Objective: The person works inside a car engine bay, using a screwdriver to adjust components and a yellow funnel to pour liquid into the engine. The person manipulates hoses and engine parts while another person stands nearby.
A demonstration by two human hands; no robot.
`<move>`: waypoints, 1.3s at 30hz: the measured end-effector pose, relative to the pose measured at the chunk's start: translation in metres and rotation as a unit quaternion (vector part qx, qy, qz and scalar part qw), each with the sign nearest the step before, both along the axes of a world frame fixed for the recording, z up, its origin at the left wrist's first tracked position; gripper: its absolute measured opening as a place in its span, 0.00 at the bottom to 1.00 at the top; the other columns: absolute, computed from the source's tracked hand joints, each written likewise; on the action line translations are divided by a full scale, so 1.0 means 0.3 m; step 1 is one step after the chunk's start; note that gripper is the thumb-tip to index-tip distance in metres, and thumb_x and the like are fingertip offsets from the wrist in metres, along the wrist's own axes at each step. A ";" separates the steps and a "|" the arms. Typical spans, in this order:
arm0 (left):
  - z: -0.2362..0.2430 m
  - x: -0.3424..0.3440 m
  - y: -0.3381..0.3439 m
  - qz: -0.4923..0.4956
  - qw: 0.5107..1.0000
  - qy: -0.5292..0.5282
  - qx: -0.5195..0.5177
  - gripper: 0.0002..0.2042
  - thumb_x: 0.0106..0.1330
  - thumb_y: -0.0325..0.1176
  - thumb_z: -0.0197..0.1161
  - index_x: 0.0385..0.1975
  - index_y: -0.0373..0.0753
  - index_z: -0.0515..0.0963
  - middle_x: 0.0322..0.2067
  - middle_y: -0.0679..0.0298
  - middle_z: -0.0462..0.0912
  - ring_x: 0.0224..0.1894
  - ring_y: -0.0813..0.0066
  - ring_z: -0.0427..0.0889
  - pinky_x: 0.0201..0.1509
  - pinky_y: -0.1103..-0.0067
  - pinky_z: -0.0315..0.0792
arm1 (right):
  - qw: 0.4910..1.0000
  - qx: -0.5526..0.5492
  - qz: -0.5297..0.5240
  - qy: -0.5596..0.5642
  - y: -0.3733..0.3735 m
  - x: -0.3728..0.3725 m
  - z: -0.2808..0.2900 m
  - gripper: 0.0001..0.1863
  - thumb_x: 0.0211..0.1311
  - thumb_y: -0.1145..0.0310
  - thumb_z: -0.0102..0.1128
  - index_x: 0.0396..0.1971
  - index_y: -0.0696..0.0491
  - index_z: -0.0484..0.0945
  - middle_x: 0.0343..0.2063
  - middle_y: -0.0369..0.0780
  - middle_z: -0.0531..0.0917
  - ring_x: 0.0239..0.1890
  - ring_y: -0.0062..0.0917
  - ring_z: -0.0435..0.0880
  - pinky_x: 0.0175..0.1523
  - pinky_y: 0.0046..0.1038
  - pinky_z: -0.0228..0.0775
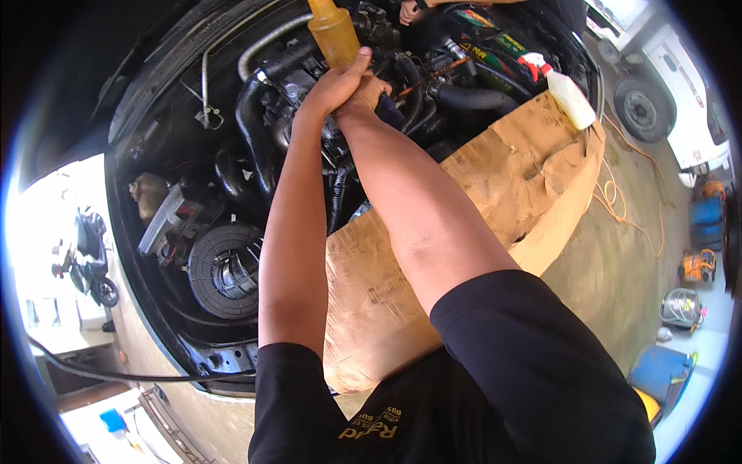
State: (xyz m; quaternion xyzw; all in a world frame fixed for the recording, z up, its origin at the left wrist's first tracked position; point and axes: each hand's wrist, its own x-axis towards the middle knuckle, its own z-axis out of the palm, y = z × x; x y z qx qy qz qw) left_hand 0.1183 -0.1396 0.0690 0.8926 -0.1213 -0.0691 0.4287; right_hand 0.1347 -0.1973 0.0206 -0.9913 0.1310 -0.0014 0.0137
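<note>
Both of my arms reach forward into an open engine bay, where my hands meet above the engine. My left hand lies against my right, its thumb pointing up and its other fingers mostly hidden. Curled fingers show on my right hand; what either hand grips is hidden. Just beyond them stands an amber plastic bottle, narrow end up, its lower end close to my left thumb. Something dark blue shows beside my right hand. Black hoses run around the engine.
Brown cardboard covers the near edge of the bay. A white spray bottle with a red trigger lies on its right end. At left sits a round black housing. Another person's hand shows at the far side. An orange cable trails on the floor.
</note>
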 end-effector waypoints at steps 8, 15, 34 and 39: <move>0.081 -0.111 -0.099 -0.054 0.989 -0.090 0.108 0.33 0.71 0.58 0.60 0.52 0.26 0.84 0.43 0.42 0.90 0.50 0.48 0.91 0.55 0.61 0.82 | 0.986 -0.102 0.118 -0.064 -0.136 -0.185 -0.120 0.15 0.72 0.56 0.63 0.51 0.47 0.85 0.47 0.36 0.88 0.47 0.29 0.88 0.44 0.40 0.78; 0.026 -0.048 -0.122 0.036 0.967 -0.046 0.247 0.42 0.65 0.72 0.57 0.54 0.33 0.87 0.53 0.43 0.88 0.60 0.48 0.86 0.64 0.62 0.77 | 0.979 -0.061 0.189 -0.047 -0.217 -0.245 -0.290 0.17 0.71 0.53 0.63 0.51 0.46 0.86 0.48 0.37 0.88 0.49 0.30 0.88 0.47 0.40 0.78; -0.013 -0.028 -0.153 0.178 0.952 -0.089 0.231 0.39 0.68 0.67 0.56 0.53 0.31 0.86 0.54 0.40 0.86 0.61 0.45 0.85 0.65 0.61 0.77 | 0.869 0.066 0.483 -0.086 -0.347 -0.089 -0.289 0.22 0.69 0.45 0.61 0.51 0.44 0.87 0.52 0.38 0.90 0.54 0.34 0.88 0.57 0.38 0.78; -0.046 -0.080 0.017 0.248 0.959 -0.132 -0.031 0.31 0.76 0.60 0.56 0.51 0.33 0.85 0.43 0.38 0.88 0.52 0.45 0.88 0.57 0.57 0.79 | 0.924 -0.075 0.370 -0.066 -0.266 -0.028 0.049 0.28 0.69 0.39 0.58 0.49 0.48 0.87 0.44 0.45 0.91 0.49 0.43 0.90 0.53 0.45 0.83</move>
